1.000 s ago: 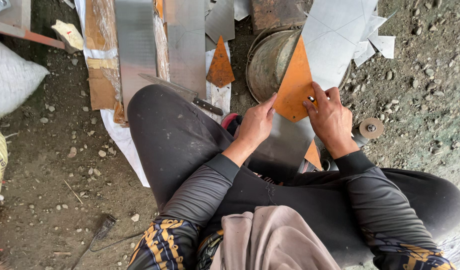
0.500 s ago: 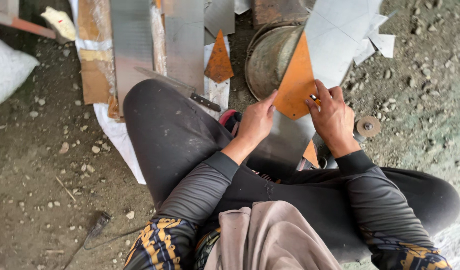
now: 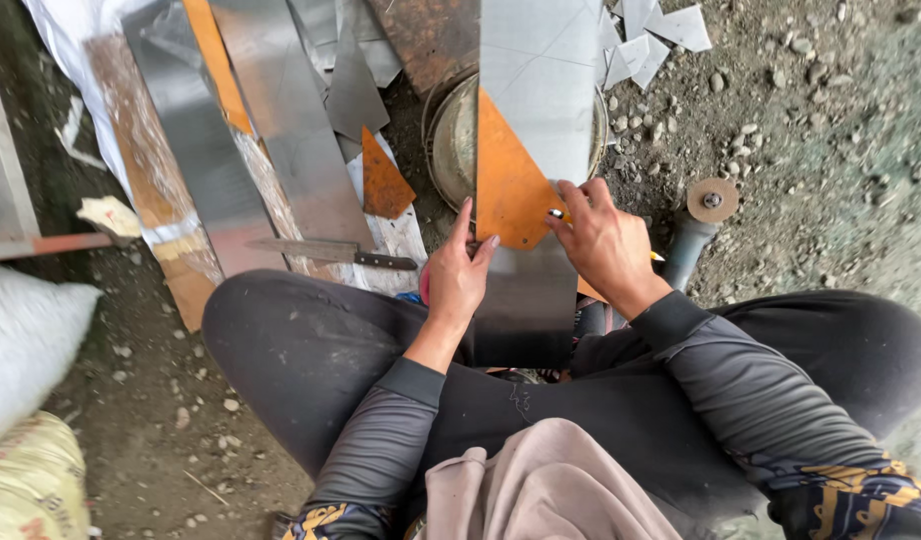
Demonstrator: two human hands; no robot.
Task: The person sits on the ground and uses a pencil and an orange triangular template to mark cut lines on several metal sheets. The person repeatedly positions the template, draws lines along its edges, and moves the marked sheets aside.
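Rust-orange triangular metal template (image 3: 508, 180) lies flat on a long grey sheet-metal strip (image 3: 533, 120) that runs from the person's lap away over a round metal basin (image 3: 451, 150) on the dirt ground.

Far left, more grey sheet-metal strips (image 3: 196, 150) lie on a white sack (image 3: 71, 30), and a long knife with a dark handle (image 3: 331, 252) rests near the left knee. A smaller rusty triangular offcut (image 3: 384, 180) sits just beyond it.

The left hand (image 3: 458, 272) braces the strip's left edge, fingers (image 3: 465, 222) slightly spread and pressed at the template's lower corner. The right hand (image 3: 603, 240) lies on the template's near right corner, fingers (image 3: 579, 200) curled together; it seems to pinch a small marker, though the view is too poor to be sure. Right of it stands a grinder-like tool with a round disc (image 3: 711, 200), and pale cut triangles (image 3: 661, 25) lie at far right.

Judging from this, tracing well calls for firm downward pressure from both hands, so the template cannot slide, with its long edge kept flush to the strip's side.
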